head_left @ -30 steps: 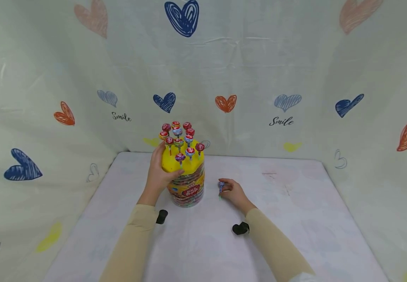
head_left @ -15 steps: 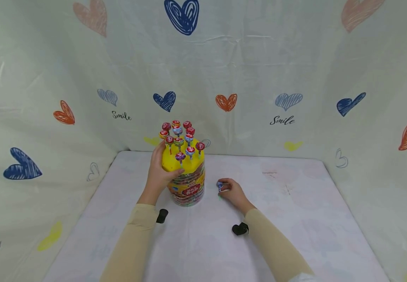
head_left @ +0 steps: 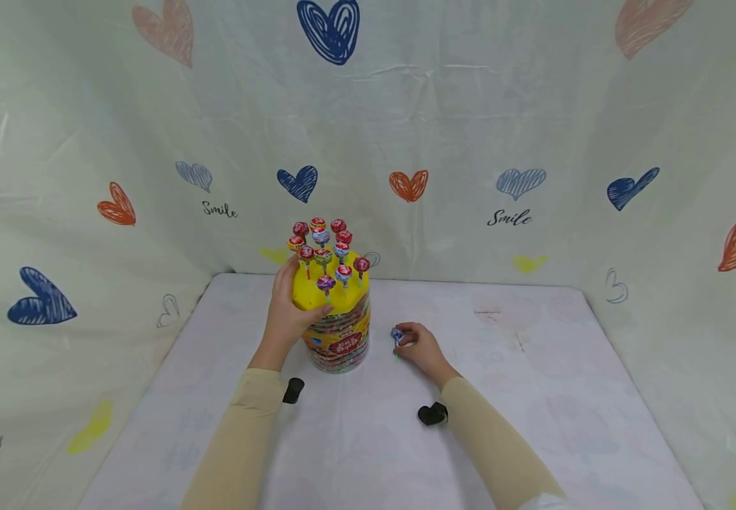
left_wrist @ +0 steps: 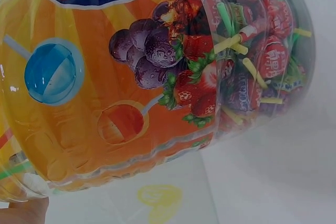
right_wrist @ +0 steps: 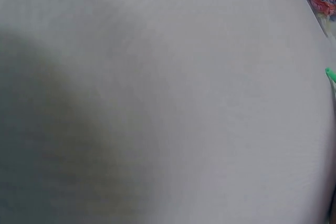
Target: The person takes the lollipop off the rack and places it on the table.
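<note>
Beige-sleeved, the left hand (head_left: pixel 286 315) grips a clear plastic jar (head_left: pixel 342 345) by its round yellow lid (head_left: pixel 307 292), fingers spread, some hidden; wrapped ball lollipops (head_left: pixel 326 283) stand on it. Rightward, the right hand (head_left: pixel 423 348) pinches a blue-wrapped lollipop (head_left: pixel 397 333), partly covered, its green stick (right_wrist: pixel 331 74) cropped in the right-wrist view.

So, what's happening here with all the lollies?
A person is busy with a big tub of lollies on a table. Their left grip is round its yellow lid, where a bunch of lollies stand up on their sticks. Their right grip pinches one blue lolly beside the tub. That one is apart from the tub, not in the lid.
</note>
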Demonstrator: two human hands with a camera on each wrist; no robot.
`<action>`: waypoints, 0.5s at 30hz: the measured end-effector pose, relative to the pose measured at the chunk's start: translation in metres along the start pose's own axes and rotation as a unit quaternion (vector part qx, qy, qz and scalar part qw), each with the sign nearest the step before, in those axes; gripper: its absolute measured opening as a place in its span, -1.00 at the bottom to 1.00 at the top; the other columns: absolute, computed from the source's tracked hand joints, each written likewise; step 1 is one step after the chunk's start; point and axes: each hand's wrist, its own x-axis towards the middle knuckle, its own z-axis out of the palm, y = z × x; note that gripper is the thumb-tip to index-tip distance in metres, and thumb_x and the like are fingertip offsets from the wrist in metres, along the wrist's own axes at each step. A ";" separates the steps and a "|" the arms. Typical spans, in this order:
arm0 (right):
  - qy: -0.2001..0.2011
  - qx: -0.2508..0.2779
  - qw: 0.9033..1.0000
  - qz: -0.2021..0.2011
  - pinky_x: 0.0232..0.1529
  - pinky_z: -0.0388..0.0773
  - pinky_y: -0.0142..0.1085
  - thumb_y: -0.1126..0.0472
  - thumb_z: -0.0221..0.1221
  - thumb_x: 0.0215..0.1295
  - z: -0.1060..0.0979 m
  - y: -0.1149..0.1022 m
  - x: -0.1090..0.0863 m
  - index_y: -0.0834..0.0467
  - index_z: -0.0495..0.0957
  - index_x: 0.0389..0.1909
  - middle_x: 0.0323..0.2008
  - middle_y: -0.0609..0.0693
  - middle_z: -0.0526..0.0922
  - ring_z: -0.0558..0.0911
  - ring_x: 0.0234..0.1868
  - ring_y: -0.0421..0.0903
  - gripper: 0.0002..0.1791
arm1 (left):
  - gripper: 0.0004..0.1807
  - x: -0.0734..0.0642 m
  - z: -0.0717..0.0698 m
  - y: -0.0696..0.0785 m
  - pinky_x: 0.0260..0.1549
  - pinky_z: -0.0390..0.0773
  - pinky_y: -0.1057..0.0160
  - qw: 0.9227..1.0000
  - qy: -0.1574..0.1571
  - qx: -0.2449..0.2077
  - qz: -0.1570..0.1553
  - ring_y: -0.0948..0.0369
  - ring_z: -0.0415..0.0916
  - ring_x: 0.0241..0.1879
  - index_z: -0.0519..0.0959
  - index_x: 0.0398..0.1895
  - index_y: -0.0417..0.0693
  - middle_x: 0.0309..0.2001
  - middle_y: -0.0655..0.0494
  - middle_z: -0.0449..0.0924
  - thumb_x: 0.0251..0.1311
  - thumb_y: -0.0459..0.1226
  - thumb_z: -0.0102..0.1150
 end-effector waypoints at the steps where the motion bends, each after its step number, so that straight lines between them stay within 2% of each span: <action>1: 0.001 -0.001 1.000 0.000 -0.06 0.54 -0.19 0.41 0.42 0.00 -0.001 0.000 -0.001 0.20 0.52 0.14 0.00 0.06 0.56 0.60 -0.22 -0.12 -0.41 | 0.07 0.000 0.001 0.000 0.25 0.33 -0.06 1.000 -0.001 -0.001 0.000 0.01 0.13 0.29 0.01 0.54 0.13 0.47 0.05 -0.05 0.01 -0.20 0.48; 7: 0.018 0.009 1.000 -0.004 -0.17 0.54 -0.28 0.41 0.41 0.00 -0.007 0.002 -0.007 0.19 0.53 0.15 0.07 0.09 0.56 0.61 -0.25 -0.13 -0.40 | 0.09 0.001 0.002 0.001 0.25 0.32 -0.07 1.000 -0.004 -0.005 -0.001 0.00 0.12 0.30 0.00 0.55 0.13 0.48 0.04 -0.07 0.00 -0.17 0.49; 12: 0.027 0.055 0.998 0.019 -0.27 0.58 -0.31 0.41 0.39 0.05 -0.015 -0.006 -0.015 0.17 0.52 0.18 0.11 0.10 0.55 0.61 -0.28 -0.10 -0.40 | 0.10 0.001 0.001 0.000 0.26 0.30 -0.09 1.000 -0.004 0.000 -0.004 -0.01 0.11 0.31 0.00 0.55 0.13 0.48 0.03 -0.06 0.00 -0.16 0.50; 15: 0.023 0.081 0.996 0.027 -0.27 0.60 -0.30 0.40 0.37 0.09 -0.018 -0.016 -0.017 0.18 0.48 0.23 0.13 0.09 0.53 0.60 -0.23 -0.07 -0.38 | 0.09 0.001 0.000 0.000 0.25 0.31 -0.09 1.000 -0.003 0.003 -0.003 -0.02 0.11 0.30 0.01 0.54 0.12 0.48 0.03 -0.05 -0.01 -0.16 0.50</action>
